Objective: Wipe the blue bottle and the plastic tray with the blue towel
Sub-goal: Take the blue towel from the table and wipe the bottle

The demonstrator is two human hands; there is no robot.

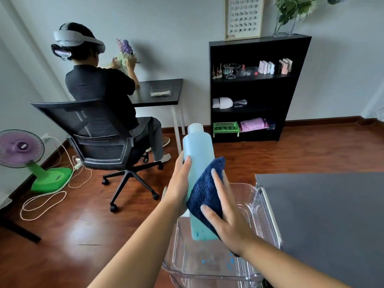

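The light blue bottle [198, 151] stands tilted in mid-air above the clear plastic tray [182, 256]. My left hand [180, 183] grips its left side. My right hand [225, 213] presses the folded dark blue towel [205, 192] flat against the bottle's right side, fingers spread over the cloth. Small blue droplets [216, 261] dot the floor of the tray. The tray sits at the left edge of the dark grey table [324, 215], partly overhanging it.
A seated person in a headset works at a black desk [164, 91] on an office chair [104, 140] ahead left. A black bookshelf [255, 90] stands against the wall. A purple-and-green floor fan [25, 154] and loose cables [41, 200] lie on the wooden floor.
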